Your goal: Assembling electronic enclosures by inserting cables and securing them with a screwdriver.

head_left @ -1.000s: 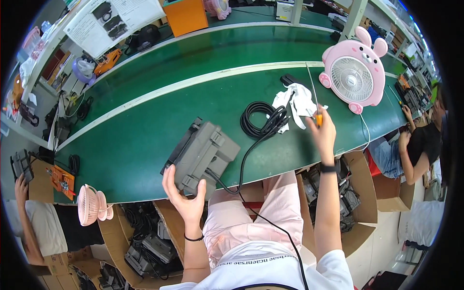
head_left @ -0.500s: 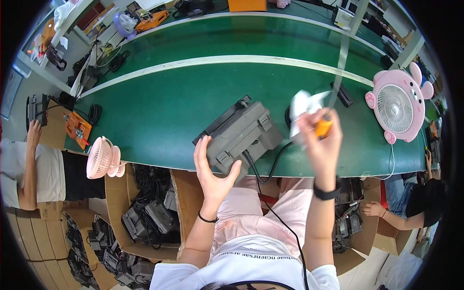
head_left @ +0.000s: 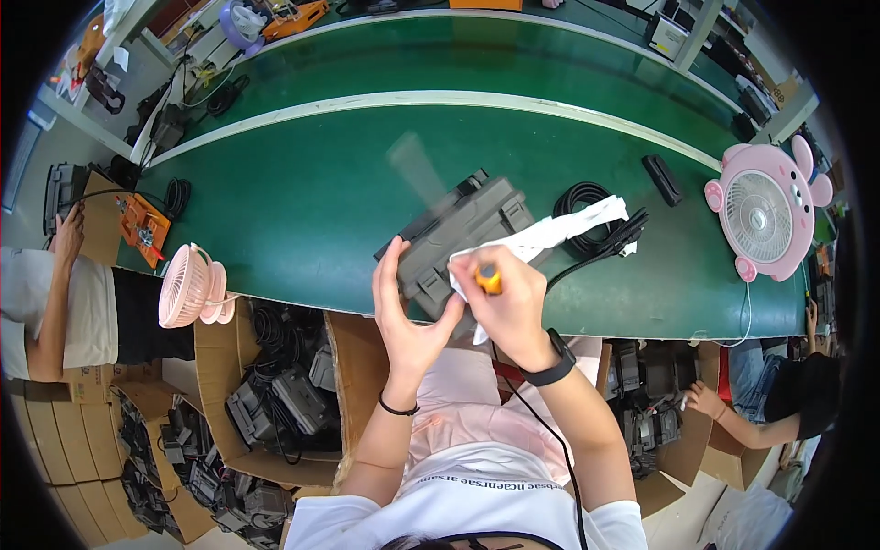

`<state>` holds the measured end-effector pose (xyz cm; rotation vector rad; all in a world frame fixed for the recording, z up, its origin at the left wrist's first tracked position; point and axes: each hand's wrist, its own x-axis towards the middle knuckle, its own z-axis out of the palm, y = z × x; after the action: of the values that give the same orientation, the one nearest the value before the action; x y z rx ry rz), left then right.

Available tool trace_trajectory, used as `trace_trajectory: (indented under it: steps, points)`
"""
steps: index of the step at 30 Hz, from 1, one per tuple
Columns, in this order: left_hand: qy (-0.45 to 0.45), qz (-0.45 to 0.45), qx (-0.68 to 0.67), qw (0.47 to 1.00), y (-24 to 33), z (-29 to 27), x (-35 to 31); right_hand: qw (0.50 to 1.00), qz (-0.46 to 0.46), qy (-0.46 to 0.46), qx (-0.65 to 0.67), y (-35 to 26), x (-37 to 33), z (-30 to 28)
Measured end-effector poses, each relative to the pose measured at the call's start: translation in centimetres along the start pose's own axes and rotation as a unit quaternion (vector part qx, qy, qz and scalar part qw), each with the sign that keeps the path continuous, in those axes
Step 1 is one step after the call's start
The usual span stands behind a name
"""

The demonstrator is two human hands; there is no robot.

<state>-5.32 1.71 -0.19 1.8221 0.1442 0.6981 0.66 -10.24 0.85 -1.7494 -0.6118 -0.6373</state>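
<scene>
A dark grey plastic case [head_left: 477, 215] with latches lies tilted near the front edge of the green table. Thumb and fingers of my left hand [head_left: 412, 321] grip its near left corner. My right hand [head_left: 509, 307] is closed on a white cloth [head_left: 550, 236] and presses it against the case's near side. An orange-handled tool [head_left: 489, 278] is also tucked in that hand; its working end is hidden. To the right of the case a coiled black cable [head_left: 587, 206] rests on the table, partly under the cloth.
A small black bar [head_left: 662, 180] and a pink rabbit-shaped fan [head_left: 759, 218] stand to the right, a smaller pink fan [head_left: 188, 291] at left. Cardboard boxes [head_left: 356, 385] of grey cases flank my legs. Co-workers' hands [head_left: 706, 401] show at both sides.
My right hand has come left and down, bringing the cloth and orange-handled tool onto the case. The coiled cable is now uncovered. My left hand keeps its hold.
</scene>
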Motion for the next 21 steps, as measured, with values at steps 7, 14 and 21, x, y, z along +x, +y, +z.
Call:
trace_trajectory:
  steps: [7,14,21]
  points:
    - [0.005,0.009,0.030,1.000,0.1,0.0,0.1,0.998,0.060,-0.013,-0.013,-0.3,0.6,0.2]
    - [0.002,-0.026,0.004,1.000,0.5,0.0,0.4,0.997,0.058,0.029,-0.049,1.0,2.2,0.2]
    - [0.011,-0.063,-0.068,0.996,0.9,0.2,0.5,0.996,0.001,-0.058,-0.071,0.2,2.5,-0.8]
